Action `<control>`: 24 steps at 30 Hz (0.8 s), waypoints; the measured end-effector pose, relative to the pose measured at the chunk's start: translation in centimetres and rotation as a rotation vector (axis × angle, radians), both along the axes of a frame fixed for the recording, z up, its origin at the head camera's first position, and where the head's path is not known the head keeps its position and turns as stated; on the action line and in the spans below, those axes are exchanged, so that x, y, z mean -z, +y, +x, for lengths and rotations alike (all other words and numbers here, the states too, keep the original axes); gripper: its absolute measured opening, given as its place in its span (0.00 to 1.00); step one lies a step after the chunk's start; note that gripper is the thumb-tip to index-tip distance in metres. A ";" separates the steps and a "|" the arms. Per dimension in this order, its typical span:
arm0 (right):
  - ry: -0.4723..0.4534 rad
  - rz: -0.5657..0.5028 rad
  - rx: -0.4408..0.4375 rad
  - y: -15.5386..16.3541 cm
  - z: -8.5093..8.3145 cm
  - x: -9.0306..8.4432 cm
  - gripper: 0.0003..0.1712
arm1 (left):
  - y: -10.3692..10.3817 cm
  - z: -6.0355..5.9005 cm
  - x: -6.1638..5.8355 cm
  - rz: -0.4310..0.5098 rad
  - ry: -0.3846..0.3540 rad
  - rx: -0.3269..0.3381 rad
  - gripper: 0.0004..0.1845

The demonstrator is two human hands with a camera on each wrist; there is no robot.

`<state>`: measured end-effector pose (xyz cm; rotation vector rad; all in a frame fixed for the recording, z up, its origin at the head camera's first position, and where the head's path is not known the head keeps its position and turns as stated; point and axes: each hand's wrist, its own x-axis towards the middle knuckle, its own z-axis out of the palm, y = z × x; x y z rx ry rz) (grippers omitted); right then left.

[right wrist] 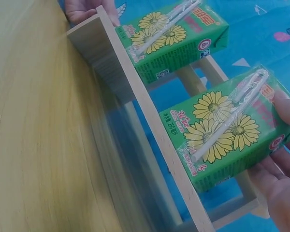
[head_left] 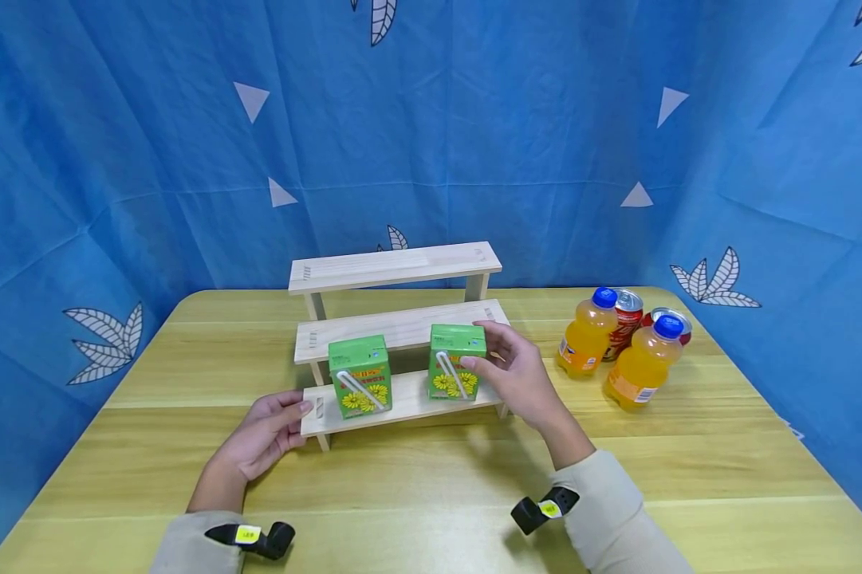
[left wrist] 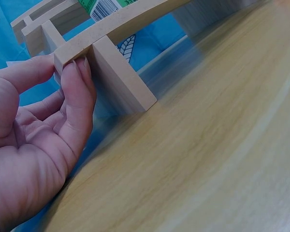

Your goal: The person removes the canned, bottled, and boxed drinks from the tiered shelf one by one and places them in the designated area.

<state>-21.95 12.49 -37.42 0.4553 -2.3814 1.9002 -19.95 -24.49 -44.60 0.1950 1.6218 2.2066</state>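
A three-step wooden shelf [head_left: 411,407] stands on the table, and two green drink cartons with yellow flowers and wrapped straws are on its lowest step. My right hand [head_left: 518,373] grips the right carton [head_left: 456,363] from its right side, thumb on the front face and fingers behind. The left carton [head_left: 361,377] stands upright with no hand on it. At the left end of the lowest step, my left hand [head_left: 267,434] pinches the board [left wrist: 82,46] between thumb and fingers. In the right wrist view the held carton [right wrist: 227,125] sits at the step's front edge.
To the right of the shelf stand two orange drink bottles with blue caps, one farther back [head_left: 586,335] and one nearer [head_left: 642,365]. Red cans [head_left: 626,323] are partly hidden behind them. A blue patterned curtain [head_left: 459,135] hangs behind the wooden table [head_left: 416,510].
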 end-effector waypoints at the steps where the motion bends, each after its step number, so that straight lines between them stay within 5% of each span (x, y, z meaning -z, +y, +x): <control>1: 0.001 0.001 0.002 0.0 0.0 0.0 0.32 | 0.0 0.0 0.0 -0.004 0.002 0.000 0.09; 24: 0.001 0.033 0.090 2.2 0.3 -0.1 0.31 | 0.1 0.1 -0.1 -0.013 -0.014 -0.011 0.10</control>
